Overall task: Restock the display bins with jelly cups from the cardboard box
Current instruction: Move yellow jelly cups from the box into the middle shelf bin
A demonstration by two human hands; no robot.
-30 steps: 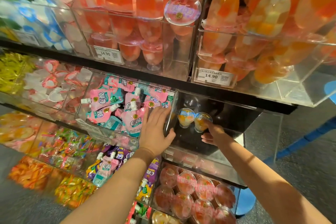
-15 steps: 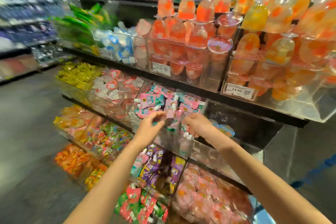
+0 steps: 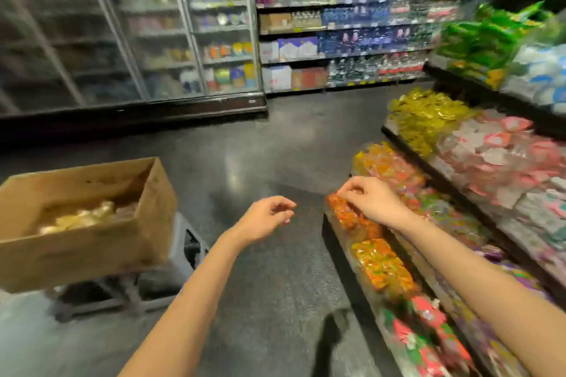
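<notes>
Both hands empty: left hand (image 3: 269, 217) and right hand (image 3: 370, 199) are held loosely curled, nothing gripped.
Restocking judged unfinished; jelly cups (image 3: 76, 217) are seen remaining in the cardboard box (image 3: 92, 242).

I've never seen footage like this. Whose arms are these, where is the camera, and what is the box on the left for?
No machine here: a person wears a wide-angle camera on the head, so you look forward and down along their bare arms. The left hand and right hand both hang in the air with loosely curled fingers, holding nothing as far as the blur shows. On the left an open brown cardboard box sits on a dark cart; the pale golden items inside are too blurred to name, though the job is moving jelly cups from it. On the right run the clear display bins of colourful sweets. Behind are glass-door fridges and drink shelves.
</notes>
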